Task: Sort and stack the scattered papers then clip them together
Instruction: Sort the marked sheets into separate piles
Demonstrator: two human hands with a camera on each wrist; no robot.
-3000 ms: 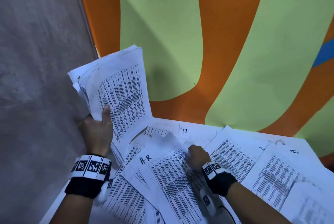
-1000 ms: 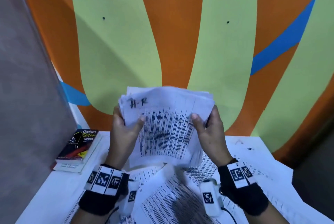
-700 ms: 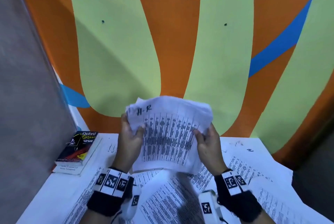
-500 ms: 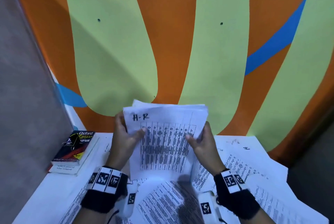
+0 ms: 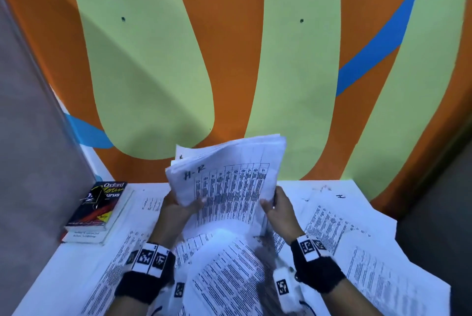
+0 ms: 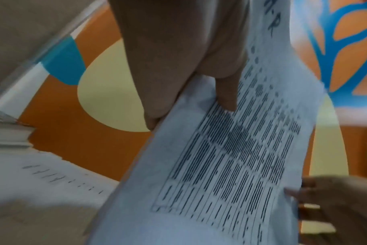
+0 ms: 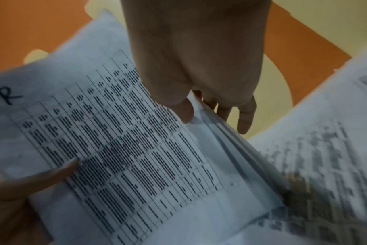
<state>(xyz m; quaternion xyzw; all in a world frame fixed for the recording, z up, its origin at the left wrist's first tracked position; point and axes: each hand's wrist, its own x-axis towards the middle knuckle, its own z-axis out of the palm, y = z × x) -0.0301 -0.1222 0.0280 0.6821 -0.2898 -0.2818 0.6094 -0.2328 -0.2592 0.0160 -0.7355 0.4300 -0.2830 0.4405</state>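
Note:
I hold a stack of printed sheets upright above the table, its top page marked "H-R" over a table of figures. My left hand grips the stack's left edge, thumb on the front page. My right hand grips the right edge, thumb on the front and fingers behind the sheet edges. The stack leans to the right and its bottom edge is close to the loose papers scattered on the table. No clip shows among the papers.
A white table stands against an orange, green and blue painted wall. An Oxford thesaurus, with a small dark thing on its cover, lies on another book at the table's left. More printed sheets cover the right side.
Three seconds ago my left hand alone held the stack at the left while my right picked up a sheet. Now both hands hold the stack, which has dropped lower and tilted right.

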